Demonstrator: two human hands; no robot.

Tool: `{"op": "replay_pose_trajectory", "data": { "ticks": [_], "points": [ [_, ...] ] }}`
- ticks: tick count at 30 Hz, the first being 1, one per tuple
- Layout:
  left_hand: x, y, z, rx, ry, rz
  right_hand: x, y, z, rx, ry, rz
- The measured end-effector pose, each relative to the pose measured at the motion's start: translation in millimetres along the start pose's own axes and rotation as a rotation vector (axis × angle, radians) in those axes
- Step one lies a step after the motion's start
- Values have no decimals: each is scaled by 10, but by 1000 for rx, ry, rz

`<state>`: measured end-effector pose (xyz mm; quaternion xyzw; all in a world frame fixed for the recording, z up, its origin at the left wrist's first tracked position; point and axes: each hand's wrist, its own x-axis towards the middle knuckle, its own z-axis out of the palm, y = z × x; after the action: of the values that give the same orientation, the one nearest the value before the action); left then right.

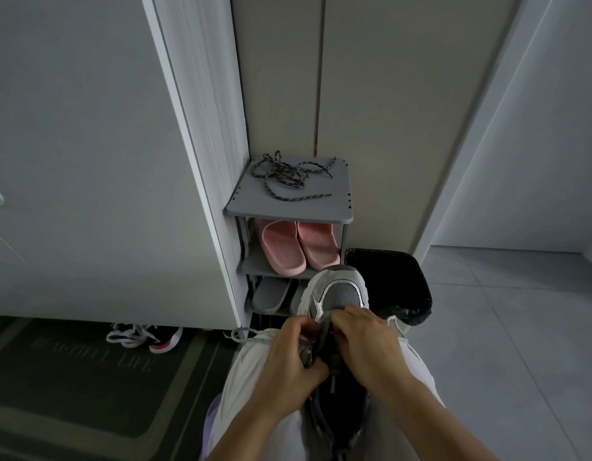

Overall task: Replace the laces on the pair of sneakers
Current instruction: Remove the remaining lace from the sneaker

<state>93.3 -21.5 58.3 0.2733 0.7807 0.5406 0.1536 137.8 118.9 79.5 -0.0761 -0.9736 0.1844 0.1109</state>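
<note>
A white and grey sneaker (pixel 338 291) rests between my knees, toe pointing away from me. My left hand (pixel 289 364) grips its left side near the eyelets, fingers curled in. My right hand (pixel 364 341) pinches at the tongue and lacing area just below the toe cap. A dark lace (pixel 321 424) hangs down from the shoe between my legs. A loose dark speckled lace (pixel 288 176) lies tangled on top of the grey shoe rack (pixel 321 207). What my fingertips hold is hidden.
Pink slippers (pixel 298 247) and grey slippers (pixel 271 294) fill the rack's shelves. A black-lined bin (pixel 394 284) stands right of the rack. Another sneaker (pixel 145 337) lies on the floor by a dark doormat (pixel 72 377) to the left. Tiled floor (pixel 520 327) extends right.
</note>
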Motion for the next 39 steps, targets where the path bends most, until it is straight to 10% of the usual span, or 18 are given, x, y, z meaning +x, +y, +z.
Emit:
{"op": "replay_pose_trajectory", "data": {
  "ticks": [11,20,28,39],
  "points": [
    [80,49,-32,47,158,36,-15,-6,-18,38,-6,11],
    [227,69,11,811,180,376,-51,-15,56,130,123,7],
    [177,99,-1,99,112,-84,-41,47,33,146,13,16],
    [-43,76,153,373,151,79,-12,98,-87,95,-124,-124]
  ]
}}
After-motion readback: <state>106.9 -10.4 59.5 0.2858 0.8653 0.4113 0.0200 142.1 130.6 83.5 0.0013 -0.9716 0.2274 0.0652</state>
